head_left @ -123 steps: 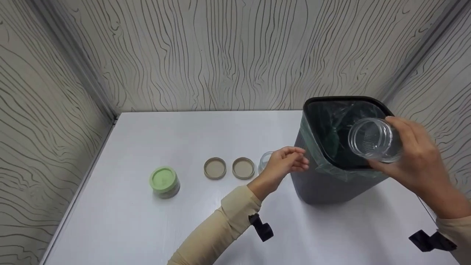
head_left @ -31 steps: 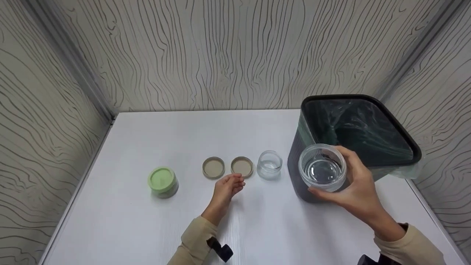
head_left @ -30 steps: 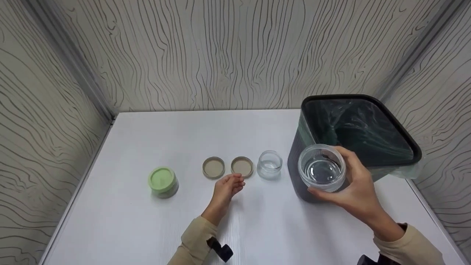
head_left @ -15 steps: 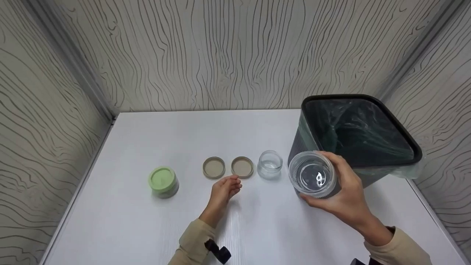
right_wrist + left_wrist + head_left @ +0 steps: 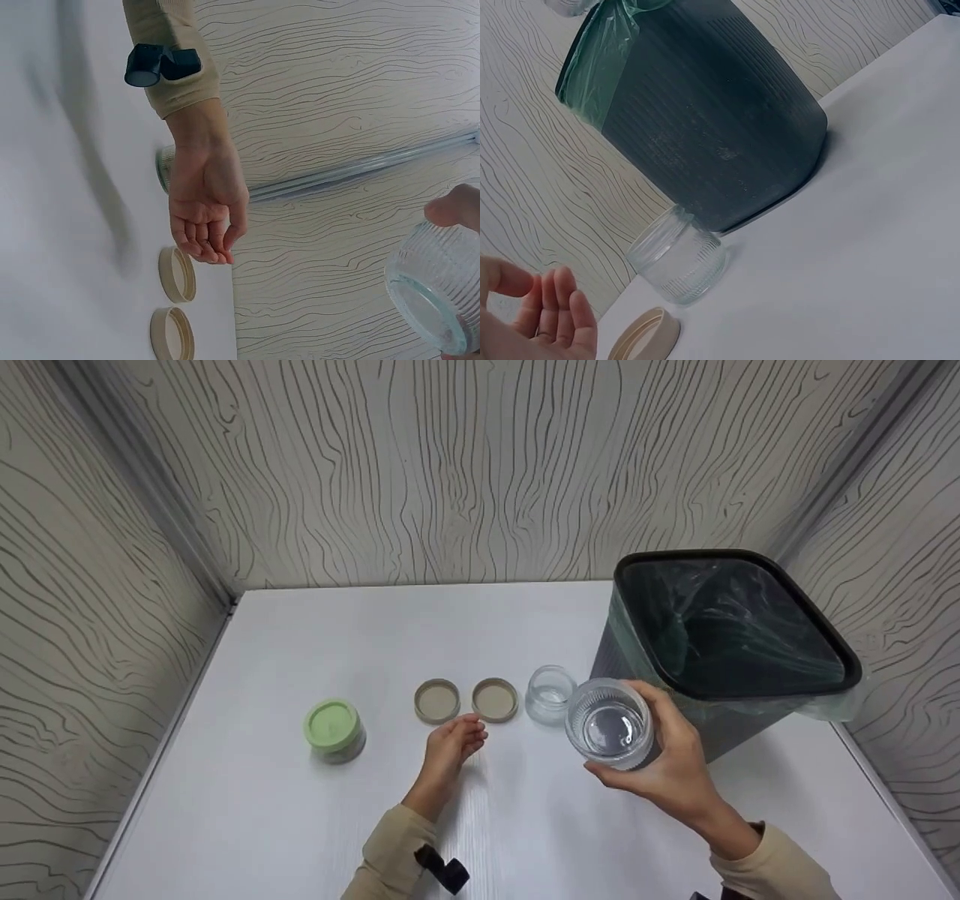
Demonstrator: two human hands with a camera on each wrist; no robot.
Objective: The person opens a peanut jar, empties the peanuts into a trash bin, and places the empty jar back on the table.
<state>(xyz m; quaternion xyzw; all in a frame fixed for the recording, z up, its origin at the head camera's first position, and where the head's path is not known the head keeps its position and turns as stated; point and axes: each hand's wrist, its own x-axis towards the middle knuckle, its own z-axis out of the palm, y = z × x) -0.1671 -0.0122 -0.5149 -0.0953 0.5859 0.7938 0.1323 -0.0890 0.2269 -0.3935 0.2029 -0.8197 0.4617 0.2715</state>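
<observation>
My right hand (image 5: 671,769) grips a clear ribbed glass jar (image 5: 609,724) by its side, thumb below and fingers above. The jar has no lid and hangs over the table, tilted, left of the bin. In the right wrist view its thick base (image 5: 427,315) shows. My left hand (image 5: 448,750) holds nothing, fingers loosely bent, just in front of two beige round lids (image 5: 437,701) that lie inner side up. A second lidless glass jar (image 5: 550,694) stands upright on the table, partly overlapped by the held one in the head view.
A dark bin (image 5: 727,112) with a green liner bag (image 5: 634,637) stands at the right of the white table (image 5: 337,637). On the left is a glass jar with a green lid (image 5: 332,727). Patterned walls (image 5: 420,472) enclose the table's back and sides.
My right hand has brought the glass jar from over the bin opening leftward and down beside the standing jar. My left hand has drawn back from the bin toward the lids.
</observation>
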